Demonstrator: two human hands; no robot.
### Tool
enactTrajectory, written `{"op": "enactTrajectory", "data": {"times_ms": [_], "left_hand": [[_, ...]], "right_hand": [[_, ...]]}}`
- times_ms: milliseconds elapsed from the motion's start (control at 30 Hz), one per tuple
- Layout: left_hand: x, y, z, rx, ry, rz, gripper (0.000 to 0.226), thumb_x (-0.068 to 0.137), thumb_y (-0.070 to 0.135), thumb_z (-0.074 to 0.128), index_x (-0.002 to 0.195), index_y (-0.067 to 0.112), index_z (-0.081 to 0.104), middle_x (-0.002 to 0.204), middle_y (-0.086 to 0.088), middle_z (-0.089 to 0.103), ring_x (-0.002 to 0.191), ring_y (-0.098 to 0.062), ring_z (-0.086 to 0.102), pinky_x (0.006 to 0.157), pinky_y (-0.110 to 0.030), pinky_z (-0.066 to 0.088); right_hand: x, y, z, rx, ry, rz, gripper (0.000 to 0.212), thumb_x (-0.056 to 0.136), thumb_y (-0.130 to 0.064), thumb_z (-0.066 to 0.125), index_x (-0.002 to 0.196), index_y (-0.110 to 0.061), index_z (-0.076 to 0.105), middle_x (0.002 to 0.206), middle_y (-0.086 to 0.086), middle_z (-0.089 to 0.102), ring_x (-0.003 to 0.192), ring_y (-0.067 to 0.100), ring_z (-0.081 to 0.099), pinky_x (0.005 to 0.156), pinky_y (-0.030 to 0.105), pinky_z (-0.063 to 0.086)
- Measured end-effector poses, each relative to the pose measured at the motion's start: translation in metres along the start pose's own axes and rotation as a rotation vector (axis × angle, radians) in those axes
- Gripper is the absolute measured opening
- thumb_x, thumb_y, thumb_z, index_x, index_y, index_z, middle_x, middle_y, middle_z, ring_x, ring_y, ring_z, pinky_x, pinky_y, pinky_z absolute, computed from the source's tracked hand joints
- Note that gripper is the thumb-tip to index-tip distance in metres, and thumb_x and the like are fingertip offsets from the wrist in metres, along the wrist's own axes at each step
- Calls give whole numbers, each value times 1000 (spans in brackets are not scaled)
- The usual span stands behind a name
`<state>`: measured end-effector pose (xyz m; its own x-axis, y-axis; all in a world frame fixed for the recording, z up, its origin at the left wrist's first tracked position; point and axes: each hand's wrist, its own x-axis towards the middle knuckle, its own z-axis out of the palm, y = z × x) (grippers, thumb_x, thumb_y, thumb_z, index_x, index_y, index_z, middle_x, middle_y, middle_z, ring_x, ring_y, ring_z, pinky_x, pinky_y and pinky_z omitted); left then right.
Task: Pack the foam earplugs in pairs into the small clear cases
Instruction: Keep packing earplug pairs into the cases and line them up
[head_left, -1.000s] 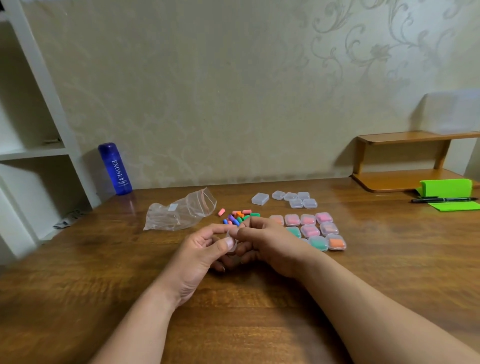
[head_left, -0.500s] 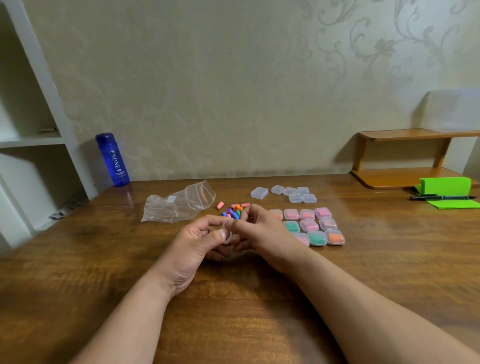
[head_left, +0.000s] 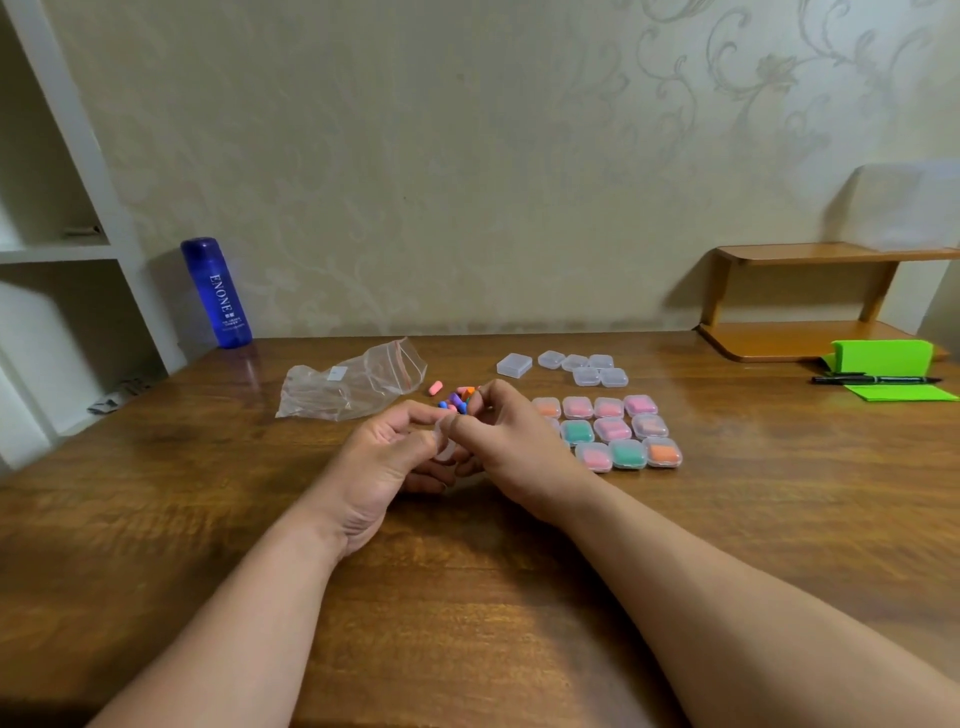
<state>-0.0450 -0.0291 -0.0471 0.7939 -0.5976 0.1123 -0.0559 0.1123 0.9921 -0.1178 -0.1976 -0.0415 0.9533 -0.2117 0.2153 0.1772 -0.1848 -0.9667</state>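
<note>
- We see the left hand (head_left: 387, 460) and the right hand (head_left: 514, 447) meeting low over the table (head_left: 208, 519), their fingertips touching
- Between them sits one clear case (head_left: 445, 442), pinched from both sides: the left thumb and curled fingers grip its left side, the right thumb and forefinger grip its right
- The fingers cover most of the case, so we cannot tell whether its lid is up or down, nor whether anything lies inside
- Just beyond the fingertips lies the pile of loose earplugs (head_left: 460, 399), blue, purple, orange and pink among them, and neither hand touches it
- One pink earplug (head_left: 435, 387) lies alone just left of that pile, beyond the left forefinger
- Further out past the left fingers lies a crumpled plastic bag (head_left: 353, 384), and well beyond it a blue bottle (head_left: 217, 293) stands upright by the wall
- Right of the right knuckles the filled cases (head_left: 613, 434) lie in rows, pink, green and orange showing through, and the hand hides the nearest ones in part
- Beyond those the empty cases (head_left: 587, 369) lie in a small cluster, well apart from the fingers
</note>
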Motion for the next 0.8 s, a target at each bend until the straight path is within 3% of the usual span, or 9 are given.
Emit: {"op": "enactTrajectory", "data": {"times_ms": [100,233,367,533,633,733,800], "left_hand": [[2,2,-5,-46,37,-17,26,105,4,52,121,7,73,96,-24,76,76,-27,73,66,-31,63],[-3,-5,3,-56,24,-24,20,105,6,57,121,7,69,96,-20,78,78,-26,74,67,-29,64],[-6,-7,6,-61,62,-4,20,103,8,66,123,6,66,109,-24,77,88,-31,75,76,-34,66],[-8,-1,5,-16,22,-67,37,99,-2,69,133,9,59,117,-25,77,94,-29,75,83,-37,66],[-11,-2,6,-3,-75,-102,38,99,-8,64,134,5,60,116,-22,76,87,-21,72,76,-31,63],[-12,0,5,13,-103,-122,40,101,-10,51,138,5,59,100,-12,73,76,-14,62,65,-27,52],[-11,1,4,10,-113,-133,41,102,-5,44,140,4,59,92,-9,66,72,-14,56,61,-28,43]], "right_hand": [[2,-1,-3,76,55,20,11,101,-15,63,109,-10,56,92,13,67,74,19,70,71,36,63],[-3,11,-4,125,60,66,17,105,-23,65,118,-13,63,103,13,72,82,22,73,75,40,64],[-7,14,-3,-231,43,-77,21,106,-43,65,117,-25,68,101,-5,75,90,10,74,75,31,64],[0,12,-3,-280,141,-52,20,108,-37,63,119,-26,75,101,-7,77,87,11,74,81,43,65],[0,12,-3,-269,149,-77,14,106,-34,67,116,-28,75,102,-7,77,85,8,74,73,32,61],[1,7,1,-223,144,-115,6,105,-25,70,106,-19,72,93,-6,73,75,-4,68,62,11,49],[2,5,3,-291,141,-158,7,104,-25,71,103,-20,74,91,-7,72,76,-5,64,64,9,45]]}}
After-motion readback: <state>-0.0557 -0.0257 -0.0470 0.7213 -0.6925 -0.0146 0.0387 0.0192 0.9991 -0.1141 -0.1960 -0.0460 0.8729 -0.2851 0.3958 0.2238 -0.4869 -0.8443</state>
